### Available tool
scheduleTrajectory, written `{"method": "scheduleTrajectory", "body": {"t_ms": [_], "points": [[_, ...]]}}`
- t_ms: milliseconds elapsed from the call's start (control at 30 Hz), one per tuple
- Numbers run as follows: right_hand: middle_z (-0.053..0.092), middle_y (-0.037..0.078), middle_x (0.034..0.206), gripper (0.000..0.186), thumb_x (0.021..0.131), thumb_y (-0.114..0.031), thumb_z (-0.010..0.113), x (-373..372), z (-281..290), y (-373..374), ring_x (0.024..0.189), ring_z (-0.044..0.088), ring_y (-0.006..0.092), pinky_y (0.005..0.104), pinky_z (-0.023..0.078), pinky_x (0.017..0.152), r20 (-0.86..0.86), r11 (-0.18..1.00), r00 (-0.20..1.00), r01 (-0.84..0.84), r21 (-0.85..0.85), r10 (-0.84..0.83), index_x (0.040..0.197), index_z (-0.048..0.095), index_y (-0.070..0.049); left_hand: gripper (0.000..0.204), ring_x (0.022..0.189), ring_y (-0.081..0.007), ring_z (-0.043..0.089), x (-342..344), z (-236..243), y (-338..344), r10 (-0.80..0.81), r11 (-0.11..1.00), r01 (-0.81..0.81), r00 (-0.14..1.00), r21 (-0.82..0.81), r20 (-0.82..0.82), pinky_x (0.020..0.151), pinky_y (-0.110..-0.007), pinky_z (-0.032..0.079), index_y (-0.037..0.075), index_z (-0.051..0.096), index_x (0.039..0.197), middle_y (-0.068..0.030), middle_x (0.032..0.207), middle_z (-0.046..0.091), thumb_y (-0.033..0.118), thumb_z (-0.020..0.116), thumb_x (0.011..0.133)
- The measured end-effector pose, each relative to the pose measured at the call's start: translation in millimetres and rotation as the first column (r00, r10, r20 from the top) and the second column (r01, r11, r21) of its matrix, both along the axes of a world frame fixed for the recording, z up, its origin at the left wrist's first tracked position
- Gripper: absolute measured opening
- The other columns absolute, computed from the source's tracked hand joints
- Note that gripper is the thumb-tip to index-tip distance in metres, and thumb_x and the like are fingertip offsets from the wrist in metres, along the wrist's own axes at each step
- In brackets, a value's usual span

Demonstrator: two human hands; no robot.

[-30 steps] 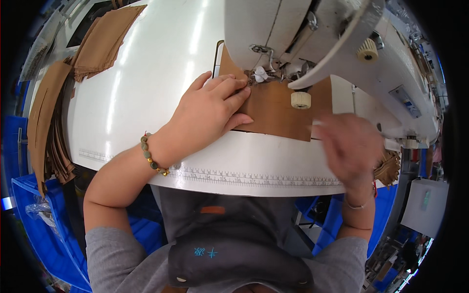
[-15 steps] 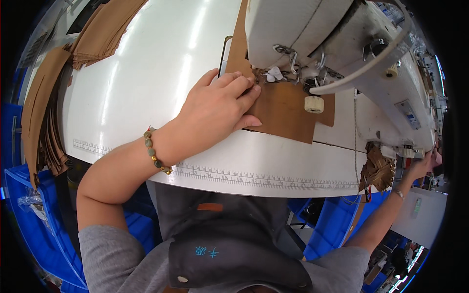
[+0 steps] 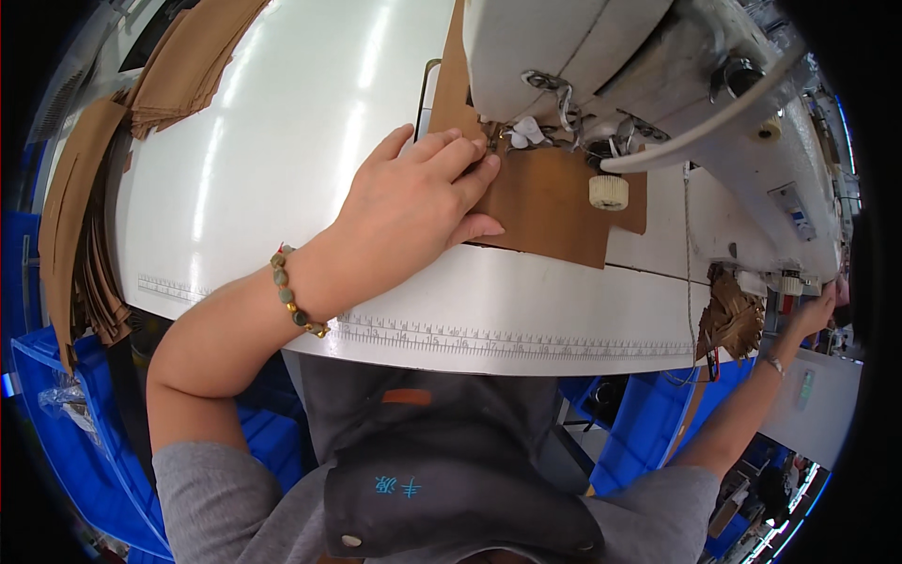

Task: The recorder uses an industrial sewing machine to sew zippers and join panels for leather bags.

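Stacked brown pieces [image 3: 80,235] — hung over the counter edge at nine o'clock, above a blue bin [image 3: 56,395]; a second brown stack [image 3: 193,61] is laid at eleven o'clock. White counter [image 3: 282,179] — glossy, with a printed ruler strip [image 3: 507,340] along its near edge. Left hand [image 3: 413,202] — placed palm-down at centre, fingers [image 3: 460,155] extended and close together, pressed flat on the brown leather piece [image 3: 550,202]; nothing is gripped; a beaded bracelet [image 3: 296,303] is worn at the wrist. Brown leather piece — laid flat on the counter, its far edge tucked under the sewing machine [image 3: 648,85] at one o'clock, beside the presser foot [image 3: 521,136]. Cream knob [image 3: 609,192] — seen over the leather, right of the fingertips. Right hand [image 3: 816,310] — reached out to three o'clock, at the machine's far end, well apart from the leather; whether its fingers are closed cannot be told. Crumpled brown scrap [image 3: 733,320] — just left of that hand.
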State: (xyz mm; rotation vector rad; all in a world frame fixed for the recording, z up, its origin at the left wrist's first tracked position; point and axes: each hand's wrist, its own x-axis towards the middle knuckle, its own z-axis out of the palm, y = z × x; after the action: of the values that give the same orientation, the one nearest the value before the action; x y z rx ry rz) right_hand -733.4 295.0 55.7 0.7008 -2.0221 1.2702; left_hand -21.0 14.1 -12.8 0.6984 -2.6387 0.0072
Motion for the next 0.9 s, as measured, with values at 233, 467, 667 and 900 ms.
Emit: {"method": "scheduleTrajectory", "body": {"t_ms": [233,467,667,900], "points": [[0.072,0.006,0.124,0.047,0.109,-0.036,0.055,-19,36,4,0.112,0.067,0.0193,0.0333,0.054,0.095,0.288,0.989,0.948,-0.107,-0.103,0.133,0.131,0.068,0.003,0.058,0.125,-0.0240,0.063,-1,2,-2,-0.011,1.000,0.011,1.000,0.010,-0.001,0.111,-0.048,0.048,0.011,0.073,0.131,-0.0050,0.130,0.067,0.049,0.074,0.088],[0.071,0.014,0.124,0.045,0.109,-0.033,0.054,-23,18,-2,0.113,0.067,0.0225,0.0333,0.051,0.097,0.029,0.989,0.990,-0.139,0.054,0.138,0.130,0.066,0.005,0.059,0.128,-0.0251,0.062,-2,3,-1,-0.002,1.000,0.002,1.000,0.018,0.015,0.112,-0.049,0.047,0.010,0.072,0.133,-0.0047,0.131,0.067,0.049,0.073,0.088],[0.074,0.013,0.125,0.040,0.110,-0.027,0.052,42,-2,11,0.119,0.070,0.0231,0.0389,0.056,0.096,0.098,0.968,0.989,0.080,0.239,-0.106,0.131,0.066,0.004,0.059,0.131,-0.0261,0.061,-1,1,-1,-0.005,1.000,0.005,1.000,0.019,0.013,0.112,-0.050,0.047,0.010,0.072,0.133,-0.0051,0.132,0.067,0.049,0.074,0.088],[0.075,0.016,0.106,0.016,0.097,-0.007,0.070,285,-6,-55,0.094,0.073,0.0269,0.0363,0.059,0.083,-0.228,0.571,0.668,-0.352,0.741,0.708,0.111,0.074,0.001,0.057,0.130,-0.0262,0.062,0,-2,-1,-0.002,1.000,0.002,1.000,0.007,-0.029,0.111,-0.049,0.048,0.011,0.073,0.133,-0.0049,0.131,0.068,0.047,0.075,0.089]]}}
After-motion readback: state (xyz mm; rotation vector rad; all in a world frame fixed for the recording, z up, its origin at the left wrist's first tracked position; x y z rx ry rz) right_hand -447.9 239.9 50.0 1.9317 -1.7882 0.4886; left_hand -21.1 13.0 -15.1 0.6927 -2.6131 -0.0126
